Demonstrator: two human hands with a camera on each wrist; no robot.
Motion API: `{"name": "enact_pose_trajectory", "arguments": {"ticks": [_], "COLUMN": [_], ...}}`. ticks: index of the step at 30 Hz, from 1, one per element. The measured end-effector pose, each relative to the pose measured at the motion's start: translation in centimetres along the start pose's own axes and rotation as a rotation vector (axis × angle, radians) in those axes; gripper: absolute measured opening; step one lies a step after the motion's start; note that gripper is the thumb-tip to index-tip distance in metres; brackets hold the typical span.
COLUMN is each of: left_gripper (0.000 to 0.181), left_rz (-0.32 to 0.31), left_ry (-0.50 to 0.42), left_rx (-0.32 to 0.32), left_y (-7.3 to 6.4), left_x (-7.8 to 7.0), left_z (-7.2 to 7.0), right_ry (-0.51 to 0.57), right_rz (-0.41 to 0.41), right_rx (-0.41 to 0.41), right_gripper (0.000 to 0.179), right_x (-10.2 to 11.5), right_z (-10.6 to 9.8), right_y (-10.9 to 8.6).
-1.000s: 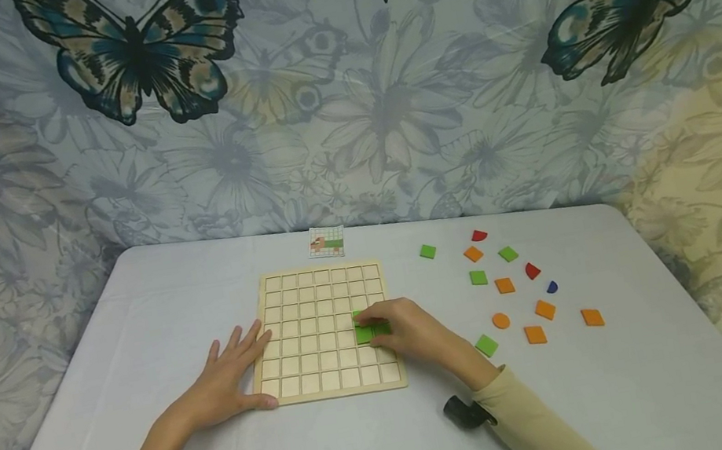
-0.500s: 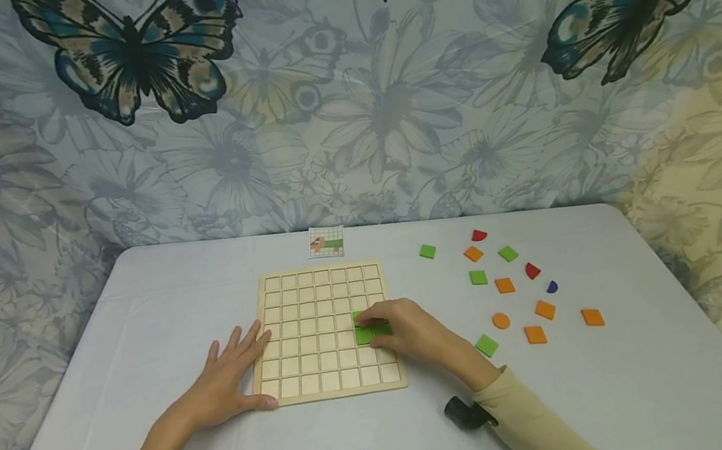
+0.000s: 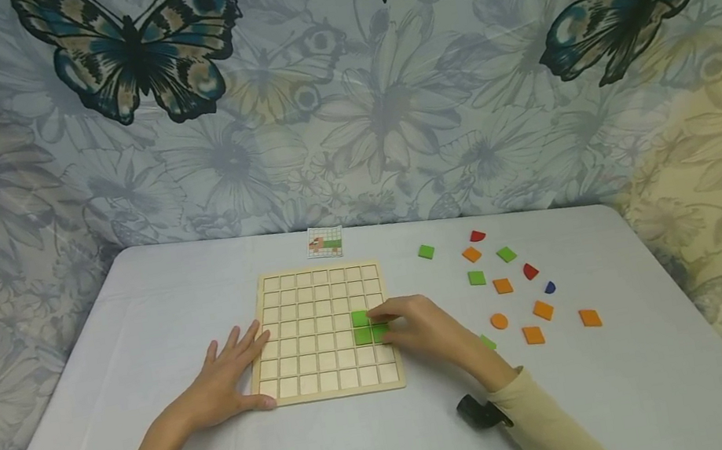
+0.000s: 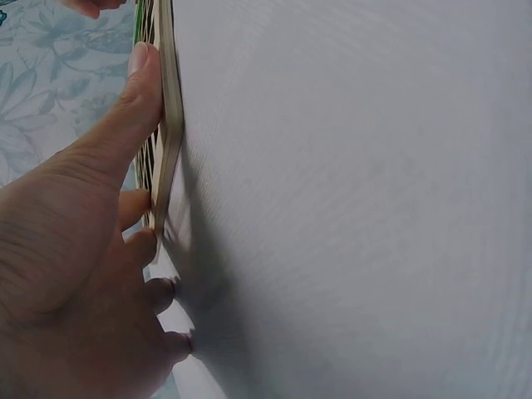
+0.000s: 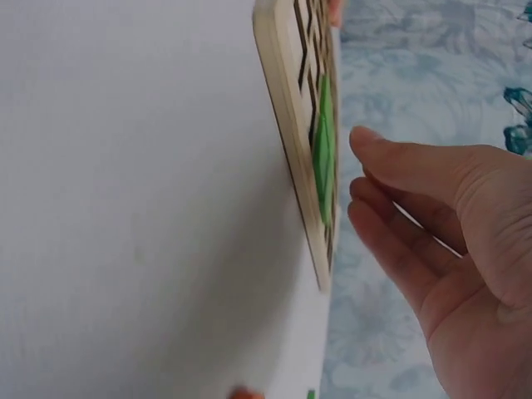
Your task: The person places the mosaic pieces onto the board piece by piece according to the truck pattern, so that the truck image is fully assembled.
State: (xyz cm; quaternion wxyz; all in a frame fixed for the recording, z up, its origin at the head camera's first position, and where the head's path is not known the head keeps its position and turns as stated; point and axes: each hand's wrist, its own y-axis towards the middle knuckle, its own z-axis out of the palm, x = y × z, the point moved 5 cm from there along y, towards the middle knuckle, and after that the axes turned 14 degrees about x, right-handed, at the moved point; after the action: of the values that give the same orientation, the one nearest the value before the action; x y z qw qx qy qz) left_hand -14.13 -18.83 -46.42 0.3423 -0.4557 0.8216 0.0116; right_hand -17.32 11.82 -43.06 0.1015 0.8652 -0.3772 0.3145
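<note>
A square wooden grid board [image 3: 305, 346] lies on the white table. Green square tiles [image 3: 363, 335] sit in cells near its right edge, partly covered by my right hand in the head view. My right hand [image 3: 425, 330] hovers just over that edge; in the right wrist view its thumb and fingers are apart from the green tiles [image 5: 323, 158], with nothing between them. My left hand [image 3: 216, 388] is spread at the board's left side, fingertips at the rim. In the left wrist view, the left thumb [image 4: 141, 83] rests along the board's corner.
To the right lie loose tiles: green squares [image 3: 477, 278], orange squares [image 3: 543, 311], an orange circle [image 3: 499, 321], red quarter pieces [image 3: 530, 271] and a blue half circle [image 3: 549, 287]. A printed pattern card [image 3: 324, 242] lies behind the board, near a butterfly-print cloth backdrop [image 3: 385, 109].
My right hand has lifted slightly and shifted right, uncovering more of the green tiles. My left hand has stayed where it was.
</note>
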Motion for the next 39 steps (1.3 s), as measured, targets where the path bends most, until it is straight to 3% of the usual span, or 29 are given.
{"name": "enact_pose_trajectory", "arguments": {"ticks": [13,19,35,39], "left_gripper": [0.106,0.106,0.106,0.106], "left_rz": [0.004,0.011,0.011,0.002], "left_ry": [0.0,-0.014,-0.014,-0.007], "left_rx": [0.0,-0.002,-0.003,0.001], "left_y": [-0.3,-0.3,-0.1,-0.1], "left_x": [0.0,0.1,0.0,-0.1], "left_z": [-0.4,-0.3,-0.1,0.0], "right_ry": [0.05,0.055,-0.028,0.0], "right_rz": [0.075,0.119,0.177,0.195], "right_rx": [-0.017,0.02,-0.006,0.036], "right_gripper": [0.042,0.039,0.042,0.044], "right_x": [-2.7,-3.8,-6.6,-6.9], "right_z": [-2.6,-3.2,-4.1,-4.1], "right_y": [-3.7,-5.4,-10.6,-11.8]}}
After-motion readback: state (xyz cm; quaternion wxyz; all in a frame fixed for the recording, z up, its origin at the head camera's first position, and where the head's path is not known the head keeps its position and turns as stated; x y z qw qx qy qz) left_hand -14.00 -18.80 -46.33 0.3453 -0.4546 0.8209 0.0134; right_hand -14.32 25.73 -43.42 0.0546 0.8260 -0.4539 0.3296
